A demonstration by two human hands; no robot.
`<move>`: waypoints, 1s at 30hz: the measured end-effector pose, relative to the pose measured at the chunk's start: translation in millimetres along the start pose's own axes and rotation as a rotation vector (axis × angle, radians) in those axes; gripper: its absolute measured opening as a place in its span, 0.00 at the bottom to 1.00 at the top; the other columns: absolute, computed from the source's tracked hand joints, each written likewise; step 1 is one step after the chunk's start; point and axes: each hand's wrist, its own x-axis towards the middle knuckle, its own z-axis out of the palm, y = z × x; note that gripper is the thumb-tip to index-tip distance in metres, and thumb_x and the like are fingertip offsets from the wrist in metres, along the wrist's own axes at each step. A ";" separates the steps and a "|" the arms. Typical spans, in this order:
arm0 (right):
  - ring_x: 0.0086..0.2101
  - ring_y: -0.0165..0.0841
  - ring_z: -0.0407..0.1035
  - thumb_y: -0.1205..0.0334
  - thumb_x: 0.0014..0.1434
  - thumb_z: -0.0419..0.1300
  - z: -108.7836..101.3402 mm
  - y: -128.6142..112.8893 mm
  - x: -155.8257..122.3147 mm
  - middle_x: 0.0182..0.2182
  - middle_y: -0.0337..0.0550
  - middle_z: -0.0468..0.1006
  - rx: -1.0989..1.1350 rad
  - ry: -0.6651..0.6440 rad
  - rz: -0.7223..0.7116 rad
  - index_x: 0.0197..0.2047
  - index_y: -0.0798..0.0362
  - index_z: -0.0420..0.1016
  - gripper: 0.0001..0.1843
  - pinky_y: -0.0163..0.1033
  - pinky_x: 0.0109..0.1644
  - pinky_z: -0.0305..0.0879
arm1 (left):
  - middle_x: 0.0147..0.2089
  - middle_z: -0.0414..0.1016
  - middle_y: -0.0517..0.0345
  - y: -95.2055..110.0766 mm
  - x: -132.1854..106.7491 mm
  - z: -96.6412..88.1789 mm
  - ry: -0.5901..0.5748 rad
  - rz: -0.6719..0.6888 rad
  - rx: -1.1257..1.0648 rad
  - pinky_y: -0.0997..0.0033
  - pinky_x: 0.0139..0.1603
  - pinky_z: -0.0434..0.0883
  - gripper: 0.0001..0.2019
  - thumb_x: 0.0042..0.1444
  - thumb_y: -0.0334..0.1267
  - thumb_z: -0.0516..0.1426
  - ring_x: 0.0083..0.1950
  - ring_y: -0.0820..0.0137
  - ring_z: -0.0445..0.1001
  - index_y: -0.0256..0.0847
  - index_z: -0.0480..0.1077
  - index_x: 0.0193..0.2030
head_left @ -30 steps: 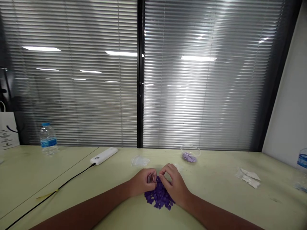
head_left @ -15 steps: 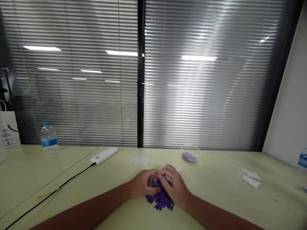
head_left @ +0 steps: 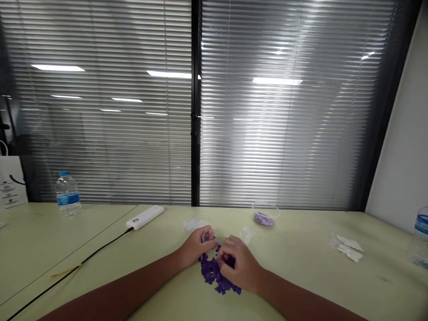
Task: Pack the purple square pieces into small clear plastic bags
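Window wall with slatted blinds (head_left: 274, 133) split by a dark vertical frame (head_left: 194, 133) behind a long pale green surface (head_left: 310, 281), ceiling lights reflected in the slats. Far left on the surface: white paper bag (head_left: 12, 183), water bottle with blue label (head_left: 68, 194), then a white power bank (head_left: 145, 217) with a black cable (head_left: 96, 254) running toward the near left corner, a thin yellow strip (head_left: 66, 269) lying beside the cable. Far side, ahead of the hands: small see-through plastic bag (head_left: 195, 224), second bag (head_left: 246, 235) just beyond the right hand, and a clear bowl (head_left: 265, 213) with some purple pieces in it, well apart from the hands. Right side: white packets (head_left: 346, 248) and a partly cropped bottle (head_left: 421, 225) at the edge of view. Loose purple pieces (head_left: 210, 272) lie in a heap on the surface directly below and between the hands. Left hand (head_left: 197, 246) sits at the heap's far edge, its fingers (head_left: 205, 243) curled around a small see-through item (head_left: 207, 236). Right hand (head_left: 238, 264) rests over the heap's right side, fingers (head_left: 224, 257) bunched down; anything held there is hidden, so cannot tell.
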 end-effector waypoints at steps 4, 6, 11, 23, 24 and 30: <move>0.39 0.38 0.70 0.67 0.47 0.68 2.6 -2.3 -1.9 0.35 0.37 0.76 -0.049 -0.064 -0.089 0.37 0.47 0.78 0.12 0.43 0.49 0.61 | 0.26 0.62 0.67 2.4 -1.8 2.3 -0.002 -0.002 0.017 0.74 0.31 0.59 0.17 0.56 0.47 0.66 0.30 0.71 0.61 0.42 0.63 0.31; 0.39 0.38 0.70 0.67 0.47 0.68 4.5 -1.5 -2.0 0.35 0.37 0.75 -0.058 -0.069 -0.110 0.36 0.47 0.78 0.11 0.42 0.48 0.62 | 0.27 0.63 0.66 4.0 -3.5 3.5 -0.025 -0.001 0.030 0.74 0.31 0.60 0.15 0.56 0.45 0.65 0.30 0.72 0.61 0.41 0.64 0.31; 0.35 0.35 0.68 0.71 0.55 0.63 2.8 -0.5 -0.7 0.30 0.36 0.72 -0.021 -0.020 -0.103 0.32 0.48 0.74 0.08 0.39 0.42 0.62 | 0.28 0.64 0.66 4.7 -4.7 3.6 -0.063 0.013 0.075 0.73 0.32 0.60 0.12 0.57 0.42 0.63 0.31 0.72 0.61 0.41 0.64 0.31; 0.38 0.35 0.72 0.61 0.72 0.59 -5.7 -0.5 -0.5 0.35 0.38 0.80 0.039 0.102 -0.001 0.44 0.45 0.80 0.07 0.40 0.46 0.61 | 0.30 0.70 0.64 -2.0 -11.8 6.4 -0.174 0.157 0.300 0.73 0.32 0.60 0.08 0.57 0.38 0.65 0.32 0.71 0.66 0.40 0.70 0.34; 0.39 0.35 0.73 0.62 0.72 0.59 -6.0 -1.0 -0.3 0.37 0.38 0.81 0.047 0.101 0.008 0.46 0.45 0.80 0.08 0.40 0.47 0.61 | 0.31 0.71 0.63 -2.0 -11.7 6.0 -0.176 0.163 0.301 0.72 0.33 0.61 0.08 0.58 0.39 0.65 0.32 0.71 0.67 0.40 0.71 0.35; 0.37 0.35 0.72 0.66 0.70 0.56 -0.8 3.5 1.3 0.32 0.38 0.77 -0.038 0.117 0.138 0.36 0.50 0.77 0.11 0.40 0.46 0.61 | 0.28 0.66 0.65 -0.8 -9.5 4.4 -0.153 0.101 0.161 0.72 0.31 0.59 0.15 0.59 0.44 0.66 0.30 0.71 0.63 0.41 0.65 0.31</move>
